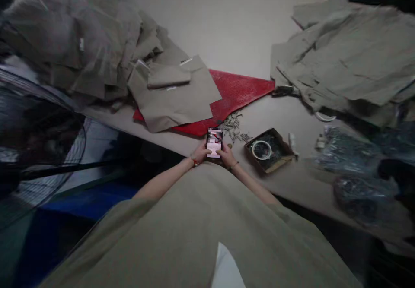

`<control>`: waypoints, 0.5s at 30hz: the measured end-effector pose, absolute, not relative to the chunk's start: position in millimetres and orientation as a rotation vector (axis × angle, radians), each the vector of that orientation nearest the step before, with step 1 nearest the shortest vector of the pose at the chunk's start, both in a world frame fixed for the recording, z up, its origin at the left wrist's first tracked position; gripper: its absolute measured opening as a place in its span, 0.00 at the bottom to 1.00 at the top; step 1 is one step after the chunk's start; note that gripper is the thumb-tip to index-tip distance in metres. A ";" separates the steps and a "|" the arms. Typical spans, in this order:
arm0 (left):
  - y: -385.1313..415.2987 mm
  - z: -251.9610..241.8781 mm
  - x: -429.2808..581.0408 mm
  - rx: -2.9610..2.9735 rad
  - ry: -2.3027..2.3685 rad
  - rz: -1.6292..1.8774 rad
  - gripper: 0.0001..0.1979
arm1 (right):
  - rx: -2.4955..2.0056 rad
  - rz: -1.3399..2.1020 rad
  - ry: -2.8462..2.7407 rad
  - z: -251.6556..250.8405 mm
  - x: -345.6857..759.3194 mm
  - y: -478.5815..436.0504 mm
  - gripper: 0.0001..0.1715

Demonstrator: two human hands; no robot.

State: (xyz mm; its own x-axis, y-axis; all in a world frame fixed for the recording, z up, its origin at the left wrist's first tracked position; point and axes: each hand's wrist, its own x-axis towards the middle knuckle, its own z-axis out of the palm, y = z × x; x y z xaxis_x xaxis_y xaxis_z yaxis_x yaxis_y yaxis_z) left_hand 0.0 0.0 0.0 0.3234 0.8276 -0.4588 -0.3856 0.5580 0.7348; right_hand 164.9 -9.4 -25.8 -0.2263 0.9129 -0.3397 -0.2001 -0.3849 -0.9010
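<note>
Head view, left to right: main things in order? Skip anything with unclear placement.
Left-side fabric heap → left hand → phone → right hand → open box → clear plastic bags.

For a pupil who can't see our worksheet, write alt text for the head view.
Left hand and right hand hold a lit phone at a table; beyond, tan fabric partly covers a red surface, with an open box to the right.
</note>
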 end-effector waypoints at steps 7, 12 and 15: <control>-2.3 -4.0 0.5 0.569 0.909 0.879 0.42 | -1.166 1.747 -0.971 -22.7 164.6 -10.8 0.35; -3.5 -6.8 0.4 0.560 0.903 0.882 0.42 | -1.169 1.774 -0.944 -15.8 164.4 -11.7 0.33; -4.0 -7.2 -0.3 0.542 0.908 0.882 0.43 | -1.157 1.758 -0.938 -13.0 164.2 -11.5 0.35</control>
